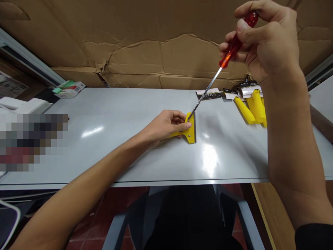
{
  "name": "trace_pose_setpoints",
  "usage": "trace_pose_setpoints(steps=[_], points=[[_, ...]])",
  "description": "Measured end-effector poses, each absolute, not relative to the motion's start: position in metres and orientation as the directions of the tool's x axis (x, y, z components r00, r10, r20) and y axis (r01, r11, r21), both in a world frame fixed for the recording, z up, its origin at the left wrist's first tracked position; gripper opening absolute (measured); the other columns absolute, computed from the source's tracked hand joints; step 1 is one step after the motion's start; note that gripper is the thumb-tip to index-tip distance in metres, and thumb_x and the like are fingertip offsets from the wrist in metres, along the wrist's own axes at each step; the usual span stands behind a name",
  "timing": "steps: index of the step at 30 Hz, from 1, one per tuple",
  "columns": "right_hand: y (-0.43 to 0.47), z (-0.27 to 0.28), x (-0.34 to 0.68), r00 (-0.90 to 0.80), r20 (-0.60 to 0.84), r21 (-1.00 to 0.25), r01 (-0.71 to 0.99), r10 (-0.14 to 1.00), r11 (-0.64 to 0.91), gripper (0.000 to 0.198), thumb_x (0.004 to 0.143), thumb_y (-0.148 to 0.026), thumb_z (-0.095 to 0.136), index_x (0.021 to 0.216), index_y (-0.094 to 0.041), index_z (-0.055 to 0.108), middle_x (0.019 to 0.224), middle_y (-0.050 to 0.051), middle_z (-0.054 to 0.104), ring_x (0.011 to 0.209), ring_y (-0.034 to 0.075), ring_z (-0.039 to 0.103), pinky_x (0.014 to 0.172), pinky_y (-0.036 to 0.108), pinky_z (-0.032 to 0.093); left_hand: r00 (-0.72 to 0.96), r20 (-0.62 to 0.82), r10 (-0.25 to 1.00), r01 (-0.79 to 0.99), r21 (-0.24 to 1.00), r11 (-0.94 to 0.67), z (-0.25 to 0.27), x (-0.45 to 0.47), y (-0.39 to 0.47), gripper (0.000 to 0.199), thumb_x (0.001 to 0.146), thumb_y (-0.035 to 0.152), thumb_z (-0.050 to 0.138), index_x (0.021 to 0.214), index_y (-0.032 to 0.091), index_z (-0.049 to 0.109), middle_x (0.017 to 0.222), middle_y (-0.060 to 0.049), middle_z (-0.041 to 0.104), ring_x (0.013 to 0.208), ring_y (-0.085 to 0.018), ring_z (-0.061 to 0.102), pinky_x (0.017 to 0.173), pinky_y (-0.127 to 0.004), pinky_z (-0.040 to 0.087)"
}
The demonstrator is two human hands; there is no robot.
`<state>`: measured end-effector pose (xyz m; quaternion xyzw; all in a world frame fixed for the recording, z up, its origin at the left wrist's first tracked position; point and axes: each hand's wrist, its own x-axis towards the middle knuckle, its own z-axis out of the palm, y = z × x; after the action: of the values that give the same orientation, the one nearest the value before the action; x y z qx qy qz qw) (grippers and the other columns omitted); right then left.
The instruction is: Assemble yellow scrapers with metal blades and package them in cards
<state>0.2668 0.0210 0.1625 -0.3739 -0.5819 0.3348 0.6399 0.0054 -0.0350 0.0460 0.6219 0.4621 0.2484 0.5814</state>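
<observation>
Near the middle of the white table, my left hand (169, 125) grips a yellow scraper (191, 133) by its neck, the thumb lying across the head. The scraper's dark blade edge faces right, and a screw shows on its lower half. Up at the right, my right hand (267, 38) has its fingers wrapped round the red handle of a screwdriver (235, 45). The long metal shaft slants down to the left, its tip at the upper part of the scraper head beside my left thumb. Part of the scraper handle is hidden under my left hand.
Several yellow scraper handles (256, 106) with black-and-white packaging (248, 88) lie at the back right. Another flat packet (209, 93) rests at the back edge. A small box (69, 89) stands at the back left. Cardboard (161, 59) lines the wall behind the table (117, 104).
</observation>
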Motion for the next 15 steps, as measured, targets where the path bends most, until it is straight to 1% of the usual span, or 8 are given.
trace_pose_setpoints(steps=[3,7,10,12,13,15], points=[[0.021,0.16,0.266,0.108,0.509,-0.858,-0.008,0.854,0.513,0.022,0.085,-0.001,0.061,0.101,-0.014,0.07,0.08,0.001,0.066,0.073,0.023,0.077,0.067,0.044,0.071,0.455,-0.208,0.866,0.289,0.954,0.077,0.043,0.005,-0.035,0.037,0.081,0.046,0.094,0.098,0.017,0.077,0.099,-0.01,0.08,0.085,-0.02,0.075,0.073,-0.034,0.066],[0.021,0.159,0.262,0.123,0.531,-0.842,-0.036,0.839,0.538,0.022,0.083,-0.001,0.06,0.101,-0.012,0.069,0.08,0.003,0.065,0.072,0.021,0.075,0.064,0.041,0.07,0.467,-0.189,0.864,0.293,0.955,0.05,0.04,0.004,-0.034,0.032,0.087,0.045,0.09,0.097,0.019,0.076,0.099,-0.01,0.08,0.086,-0.021,0.077,0.074,-0.038,0.067],[0.02,0.162,0.264,0.109,0.523,-0.846,-0.053,0.845,0.53,0.022,0.083,0.001,0.061,0.1,-0.012,0.07,0.081,0.002,0.064,0.073,0.019,0.075,0.068,0.042,0.072,0.465,-0.148,0.873,0.303,0.953,0.0,0.041,0.003,-0.035,0.03,0.089,0.046,0.087,0.096,0.019,0.076,0.099,-0.01,0.08,0.088,-0.022,0.077,0.074,-0.038,0.067],[0.017,0.167,0.268,0.13,0.533,-0.839,-0.048,0.836,0.542,0.02,0.086,0.001,0.06,0.096,-0.013,0.07,0.079,0.002,0.062,0.074,0.018,0.074,0.074,0.043,0.074,0.461,-0.074,0.884,0.33,0.939,-0.094,0.042,0.004,-0.037,0.028,0.091,0.046,0.084,0.095,0.019,0.076,0.099,-0.008,0.08,0.09,-0.022,0.077,0.077,-0.036,0.065],[0.015,0.171,0.271,0.151,0.547,-0.83,-0.028,0.823,0.557,0.018,0.088,0.001,0.059,0.095,-0.013,0.069,0.078,0.002,0.061,0.074,0.018,0.074,0.075,0.044,0.074,0.461,-0.013,0.888,0.346,0.923,-0.166,0.042,0.005,-0.039,0.027,0.092,0.046,0.082,0.095,0.019,0.076,0.099,-0.007,0.08,0.092,-0.022,0.076,0.078,-0.035,0.064],[0.008,0.178,0.278,0.15,0.54,-0.84,0.021,0.828,0.543,0.019,0.095,-0.002,0.055,0.099,-0.017,0.065,0.079,0.0,0.061,0.077,0.017,0.074,0.078,0.041,0.074,0.46,0.179,0.87,0.378,0.847,-0.374,0.039,0.006,-0.041,0.023,0.096,0.042,0.077,0.096,0.019,0.075,0.099,-0.006,0.081,0.092,-0.021,0.075,0.079,-0.034,0.062]])
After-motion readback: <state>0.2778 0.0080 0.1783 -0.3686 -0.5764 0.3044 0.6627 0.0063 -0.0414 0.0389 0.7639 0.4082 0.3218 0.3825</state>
